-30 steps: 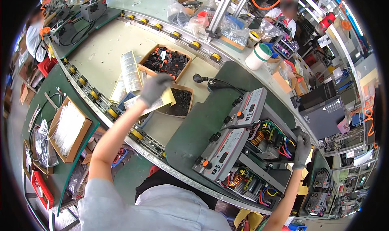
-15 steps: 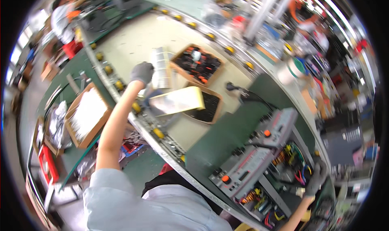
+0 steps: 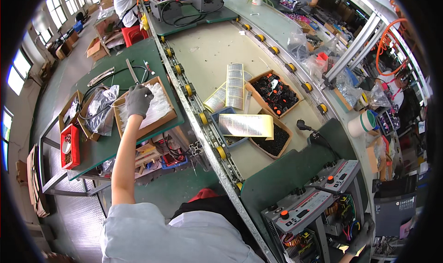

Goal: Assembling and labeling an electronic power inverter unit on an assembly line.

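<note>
My left hand (image 3: 138, 100), in a grey glove, is over a cardboard box of thin white strips (image 3: 159, 105) on the green side table. Its fingers are curled together, and a small white bit shows at their tips; what they hold is too small to make out. At the lower right my right hand (image 3: 362, 237), also gloved, lies along the side of an open-framed machine (image 3: 341, 217) with its fingers stretched out. A second such machine (image 3: 295, 221) stands beside it, with a grey control panel, orange knob, coils and wires showing.
Across the roller conveyor (image 3: 203, 118) lie label sheets (image 3: 234, 85), a yellow-edged label stack (image 3: 247, 126), a box of black-and-orange parts (image 3: 275, 94) and a box of small black parts (image 3: 277, 141). A red bin (image 3: 70, 146) stands at the side table's left. Other people work at the back.
My left hand has moved left from the label sheets on the conveyor to the box of white strips. The view has turned left; my right hand stays beside the machine.
</note>
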Action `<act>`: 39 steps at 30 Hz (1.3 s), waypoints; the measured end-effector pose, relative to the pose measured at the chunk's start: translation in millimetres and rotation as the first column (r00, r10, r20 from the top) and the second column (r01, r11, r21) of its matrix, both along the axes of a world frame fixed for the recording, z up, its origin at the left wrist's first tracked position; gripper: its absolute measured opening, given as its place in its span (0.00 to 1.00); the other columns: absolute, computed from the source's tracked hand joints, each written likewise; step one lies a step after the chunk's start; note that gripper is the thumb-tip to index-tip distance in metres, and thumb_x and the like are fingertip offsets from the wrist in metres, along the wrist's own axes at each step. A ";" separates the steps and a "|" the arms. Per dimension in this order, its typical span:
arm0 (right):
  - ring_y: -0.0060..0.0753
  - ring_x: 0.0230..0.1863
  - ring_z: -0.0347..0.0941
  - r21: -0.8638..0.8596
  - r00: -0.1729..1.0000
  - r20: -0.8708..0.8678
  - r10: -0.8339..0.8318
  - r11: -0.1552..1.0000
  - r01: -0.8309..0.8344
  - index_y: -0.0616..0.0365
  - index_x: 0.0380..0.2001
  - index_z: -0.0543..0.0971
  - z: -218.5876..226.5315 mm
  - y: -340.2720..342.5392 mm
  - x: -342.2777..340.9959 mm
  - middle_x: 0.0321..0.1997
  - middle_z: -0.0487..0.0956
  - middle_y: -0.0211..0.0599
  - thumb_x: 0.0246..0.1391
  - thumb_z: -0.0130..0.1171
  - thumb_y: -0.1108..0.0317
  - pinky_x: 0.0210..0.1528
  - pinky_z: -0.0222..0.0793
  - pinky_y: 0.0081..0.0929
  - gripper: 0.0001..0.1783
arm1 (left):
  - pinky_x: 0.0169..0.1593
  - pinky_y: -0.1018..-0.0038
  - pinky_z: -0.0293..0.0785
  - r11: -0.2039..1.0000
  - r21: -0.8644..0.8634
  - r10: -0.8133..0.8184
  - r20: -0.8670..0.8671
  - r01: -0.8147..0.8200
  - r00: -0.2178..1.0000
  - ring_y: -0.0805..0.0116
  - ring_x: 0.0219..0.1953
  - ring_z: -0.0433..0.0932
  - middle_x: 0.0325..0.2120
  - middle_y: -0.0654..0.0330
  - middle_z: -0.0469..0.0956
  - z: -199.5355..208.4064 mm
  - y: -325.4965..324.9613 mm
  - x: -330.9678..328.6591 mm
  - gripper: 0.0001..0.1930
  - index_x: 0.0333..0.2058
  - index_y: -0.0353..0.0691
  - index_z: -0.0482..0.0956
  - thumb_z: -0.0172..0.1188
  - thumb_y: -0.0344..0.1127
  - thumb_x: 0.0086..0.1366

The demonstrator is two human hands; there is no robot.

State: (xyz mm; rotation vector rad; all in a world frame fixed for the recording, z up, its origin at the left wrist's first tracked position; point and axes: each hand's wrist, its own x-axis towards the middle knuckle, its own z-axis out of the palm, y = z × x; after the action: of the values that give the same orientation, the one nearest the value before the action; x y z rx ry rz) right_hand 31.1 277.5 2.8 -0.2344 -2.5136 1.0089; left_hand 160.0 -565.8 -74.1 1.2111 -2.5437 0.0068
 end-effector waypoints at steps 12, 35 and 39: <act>0.30 0.45 0.70 0.094 0.997 -0.051 0.062 0.994 -0.057 0.65 0.44 0.73 -13.4 27.0 -6.3 0.44 0.76 0.38 0.58 0.47 0.69 0.50 0.63 0.25 0.14 | 0.38 0.69 0.71 0.925 0.227 -0.149 -0.520 0.305 0.841 0.59 0.32 0.78 0.28 0.52 0.79 -2.4 -23.7 29.2 0.07 0.31 0.37 0.77 0.61 0.33 0.55; 0.33 0.47 0.71 0.206 0.989 -0.083 0.123 0.973 -0.103 0.67 0.43 0.75 -2.6 4.7 9.1 0.44 0.77 0.44 0.56 0.54 0.67 0.52 0.64 0.26 0.15 | 0.39 0.65 0.71 0.906 0.089 -0.418 0.014 0.415 0.908 0.53 0.34 0.78 0.30 0.51 0.79 -16.1 -53.9 27.4 0.19 0.40 0.43 0.78 0.63 0.47 0.52; 0.36 0.46 0.74 0.303 0.986 -0.158 0.055 0.953 -0.004 0.64 0.41 0.77 -0.6 -11.7 11.8 0.42 0.79 0.45 0.55 0.55 0.64 0.50 0.65 0.26 0.15 | 0.38 0.69 0.71 0.910 0.233 -0.330 -0.098 0.344 0.939 0.61 0.34 0.79 0.31 0.53 0.80 -54.9 -78.3 36.0 0.12 0.32 0.38 0.80 0.60 0.38 0.51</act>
State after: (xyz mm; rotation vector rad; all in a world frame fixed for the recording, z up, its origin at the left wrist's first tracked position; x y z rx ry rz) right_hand 42.9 265.8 2.1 -0.0201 -2.4808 0.6126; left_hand 196.0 -644.1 -129.0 0.8157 -2.7282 -0.4308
